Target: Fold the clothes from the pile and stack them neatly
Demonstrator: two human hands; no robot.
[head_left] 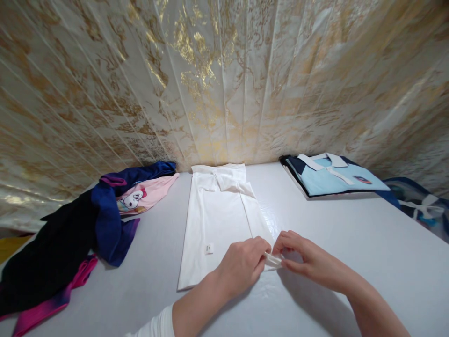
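A white shirt (224,217) lies on the table with its sides folded inward and its collar end toward the wall. A small label (209,248) shows on its lower left part. My left hand (243,262) is closed on the shirt's near right corner, the fingertips pinching the cloth. Just to its right, my right hand (301,257) pinches the same corner between thumb and fingers. A short bit of bunched white fabric shows between the two hands. The rest of the shirt rests flat.
Loose dark, blue and pink clothes (108,224) are heaped on the left. At the back right sits a stack of folded shirts, a light blue polo (336,175) on top. A clear bag (424,206) stands beyond the right edge. Gold-patterned curtain (217,84) hangs behind the white table (301,309).
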